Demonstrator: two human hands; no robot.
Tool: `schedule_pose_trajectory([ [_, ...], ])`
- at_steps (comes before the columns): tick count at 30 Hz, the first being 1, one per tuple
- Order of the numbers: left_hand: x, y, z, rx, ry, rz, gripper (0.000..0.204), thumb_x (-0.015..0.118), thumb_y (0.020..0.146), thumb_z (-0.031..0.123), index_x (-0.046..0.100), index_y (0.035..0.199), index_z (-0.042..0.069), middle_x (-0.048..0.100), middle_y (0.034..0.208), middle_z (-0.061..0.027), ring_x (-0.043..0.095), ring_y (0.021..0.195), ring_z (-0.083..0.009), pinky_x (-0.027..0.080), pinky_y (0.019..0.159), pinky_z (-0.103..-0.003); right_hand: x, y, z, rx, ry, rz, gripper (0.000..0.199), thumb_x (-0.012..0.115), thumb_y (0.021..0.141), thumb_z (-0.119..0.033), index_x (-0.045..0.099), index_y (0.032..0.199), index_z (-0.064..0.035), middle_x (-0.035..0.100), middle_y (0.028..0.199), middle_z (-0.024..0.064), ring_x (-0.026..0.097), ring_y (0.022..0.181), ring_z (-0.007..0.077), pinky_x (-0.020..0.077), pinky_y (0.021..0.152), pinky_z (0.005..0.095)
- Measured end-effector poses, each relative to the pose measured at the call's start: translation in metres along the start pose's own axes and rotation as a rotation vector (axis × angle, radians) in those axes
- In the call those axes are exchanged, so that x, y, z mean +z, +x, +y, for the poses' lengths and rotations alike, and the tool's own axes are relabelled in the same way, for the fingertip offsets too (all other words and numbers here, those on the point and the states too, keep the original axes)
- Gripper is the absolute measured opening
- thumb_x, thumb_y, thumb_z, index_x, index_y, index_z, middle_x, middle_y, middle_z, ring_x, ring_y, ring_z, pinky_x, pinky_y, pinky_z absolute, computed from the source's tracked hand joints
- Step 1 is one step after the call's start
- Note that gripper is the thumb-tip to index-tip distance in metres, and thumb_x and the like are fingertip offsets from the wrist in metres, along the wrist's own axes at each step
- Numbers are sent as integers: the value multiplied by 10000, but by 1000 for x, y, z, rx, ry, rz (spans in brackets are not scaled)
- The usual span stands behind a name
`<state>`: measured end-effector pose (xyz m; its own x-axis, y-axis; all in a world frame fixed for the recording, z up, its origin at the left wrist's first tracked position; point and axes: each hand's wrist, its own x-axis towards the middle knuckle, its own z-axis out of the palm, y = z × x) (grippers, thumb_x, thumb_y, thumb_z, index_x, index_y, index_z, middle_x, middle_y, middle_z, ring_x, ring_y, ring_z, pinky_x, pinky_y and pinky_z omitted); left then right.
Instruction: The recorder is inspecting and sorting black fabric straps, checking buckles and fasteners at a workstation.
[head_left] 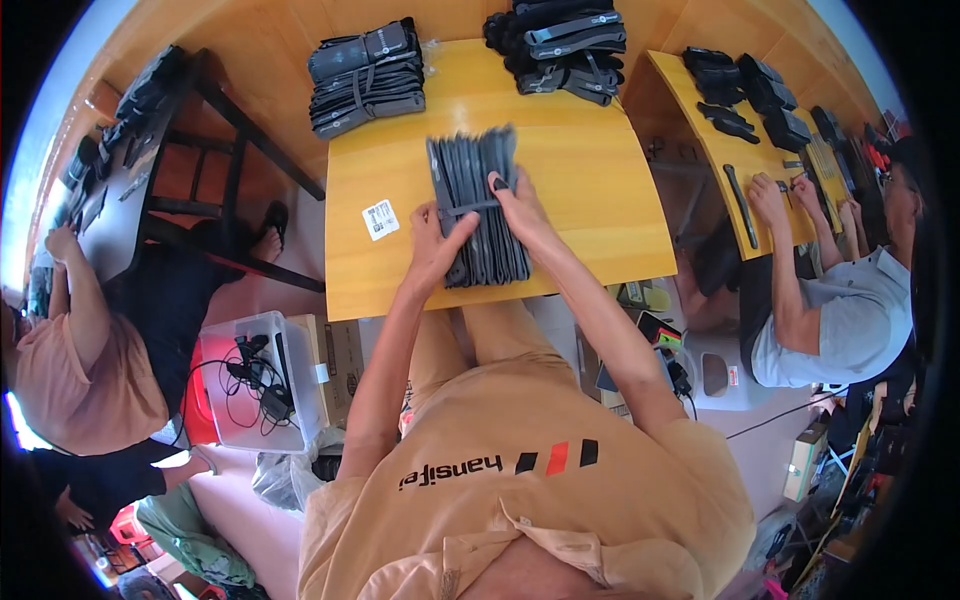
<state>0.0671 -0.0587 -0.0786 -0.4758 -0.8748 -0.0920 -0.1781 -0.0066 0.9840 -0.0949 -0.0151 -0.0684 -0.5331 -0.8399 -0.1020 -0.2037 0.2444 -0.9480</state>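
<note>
Near the front edge of the yellow table (560,150), I hold a bundle of dark grey, flat fabric strips (464,168) standing on edge side by side. A dark band crosses the bundle's middle. My left hand (437,245) grips its left side low down, thumb over the front by the band. Around the right side is my right hand (520,208), its thumb on the face of the bundle. The bundle's upper end looks slightly blurred. A white printed label (380,220) lies on the table left of my left hand.
Strapped stacks of similar dark strips stand at the table's back left (367,80) and back right (570,50). A clear plastic bin (258,420) of black cables sits below left. People work at side tables, one in a grey shirt (835,320) at right, another at left.
</note>
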Motion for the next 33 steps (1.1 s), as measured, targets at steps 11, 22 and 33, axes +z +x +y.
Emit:
schedule_pose_trajectory([
  [11, -24, 10, 33, -56, -89, 7, 934, 486, 861, 559, 113, 1394, -111, 166, 1466, -257, 144, 1382, -311, 125, 1114, -325, -37, 17, -28, 26, -203, -23, 756, 416, 889, -483, 235, 1357, 82, 266, 1367, 291, 238, 1300, 432, 239, 1066, 423],
  [22, 0, 54, 4, 232, 183, 43, 703, 382, 943, 346, 87, 1403, -98, 58, 1492, -244, 39, 1400, -311, 47, 1126, -335, 10, 16, -6, -394, -455, 101, 664, 496, 846, -154, 175, 1366, 104, 246, 1411, 294, 251, 1314, 406, 230, 1087, 407],
  [33, -3, 8, -2, -60, -45, 155, 737, 473, 918, 379, 163, 1390, -94, 266, 1406, -266, 284, 1302, -347, 223, 1074, -362, -20, -15, -12, -7, -200, 31, 743, 471, 884, -444, 196, 1404, 9, 337, 1335, 294, 303, 1279, 408, 274, 1049, 407],
])
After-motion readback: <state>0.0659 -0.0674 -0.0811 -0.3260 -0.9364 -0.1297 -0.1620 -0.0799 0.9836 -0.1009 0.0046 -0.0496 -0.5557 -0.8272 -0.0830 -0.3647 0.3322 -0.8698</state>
